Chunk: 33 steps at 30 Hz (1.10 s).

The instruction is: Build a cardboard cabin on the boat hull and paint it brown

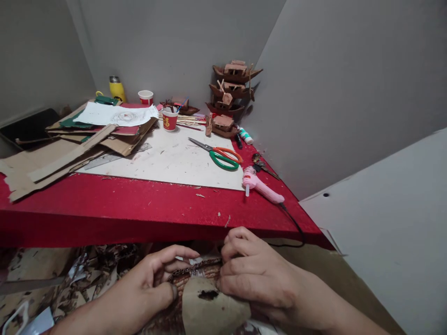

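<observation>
In the head view, a brown ridged piece of corrugated cardboard (181, 282) is low in front of me, below the table's front edge. My left hand (150, 284) grips its left side, thumb on the near face and fingers curved over the far edge. My right hand (260, 274) pinches the right end of the same piece, its fingertips partly hidden. A tan cardboard piece (213, 311) with a dark torn hole lies against the near side, beside my right fingers. How the two pieces are joined is hidden.
Scissors (223, 157) and a pink glue gun (261, 185) lie on the red table (139, 197). Several model boats (235, 70) are stacked at the back. Cardboard sheets (70, 163) lie left, near red paper cups (170, 120). Cardboard scraps (94, 270) lie below.
</observation>
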Each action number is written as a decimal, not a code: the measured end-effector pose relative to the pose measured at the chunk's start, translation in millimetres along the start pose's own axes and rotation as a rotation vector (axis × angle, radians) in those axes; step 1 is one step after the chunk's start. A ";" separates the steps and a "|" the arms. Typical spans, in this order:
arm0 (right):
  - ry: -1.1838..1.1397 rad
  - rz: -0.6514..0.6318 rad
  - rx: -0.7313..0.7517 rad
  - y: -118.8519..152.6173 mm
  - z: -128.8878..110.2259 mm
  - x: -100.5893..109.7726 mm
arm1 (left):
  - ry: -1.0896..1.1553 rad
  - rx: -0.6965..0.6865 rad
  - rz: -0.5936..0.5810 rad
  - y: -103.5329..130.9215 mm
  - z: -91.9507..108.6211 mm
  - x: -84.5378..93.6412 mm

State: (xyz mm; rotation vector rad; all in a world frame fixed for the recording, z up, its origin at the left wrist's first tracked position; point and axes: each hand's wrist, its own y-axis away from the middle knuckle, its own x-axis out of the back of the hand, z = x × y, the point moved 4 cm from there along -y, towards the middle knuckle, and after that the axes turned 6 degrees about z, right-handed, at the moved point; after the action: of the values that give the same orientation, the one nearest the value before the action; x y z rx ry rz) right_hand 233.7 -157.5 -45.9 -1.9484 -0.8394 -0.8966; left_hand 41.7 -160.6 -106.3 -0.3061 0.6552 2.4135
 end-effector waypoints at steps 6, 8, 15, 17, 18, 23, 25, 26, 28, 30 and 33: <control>0.055 0.065 -0.068 4.5 5.2 -5.1 | 0.010 -0.012 0.012 -0.3 1.0 -6.2; 0.078 0.091 -0.075 4.4 3.7 -4.8 | -0.009 -0.017 0.021 -1.2 2.5 -8.8; 0.157 0.085 -0.111 0.3 1.8 -0.1 | -0.111 -0.017 0.057 -4.6 7.1 -17.8; 0.152 0.066 -0.104 0.0 3.9 -0.4 | -0.152 -0.032 0.082 -4.1 8.5 -17.2; 0.157 0.072 -0.097 0.2 5.1 -0.4 | -0.187 -0.051 0.089 -3.7 9.7 -16.6; 0.143 0.072 -0.102 2.1 10.1 -0.9 | -0.457 -0.161 0.086 -1.8 17.3 -14.5; 0.109 0.075 -0.144 2.0 11.0 1.0 | -0.565 -0.208 0.106 -0.3 20.2 -14.3; 0.090 0.076 -0.164 1.7 11.0 2.4 | -0.611 -0.233 0.123 1.0 21.8 -14.2; 0.068 0.077 -0.191 0.6 9.8 6.0 | -0.687 -0.280 0.149 4.5 25.7 -14.2; 0.067 0.078 -0.196 -0.6 7.4 10.2 | -0.749 -0.321 0.136 8.7 31.2 -15.7; 0.060 0.074 -0.165 -2.6 3.0 15.0 | -0.811 -0.365 0.083 14.2 42.8 -20.0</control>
State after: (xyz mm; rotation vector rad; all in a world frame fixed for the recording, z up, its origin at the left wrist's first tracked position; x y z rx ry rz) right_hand 240.3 -150.4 -33.8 -2.0685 -0.6728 -1.0020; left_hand 46.1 -158.1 -57.2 0.5505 -0.1401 2.4331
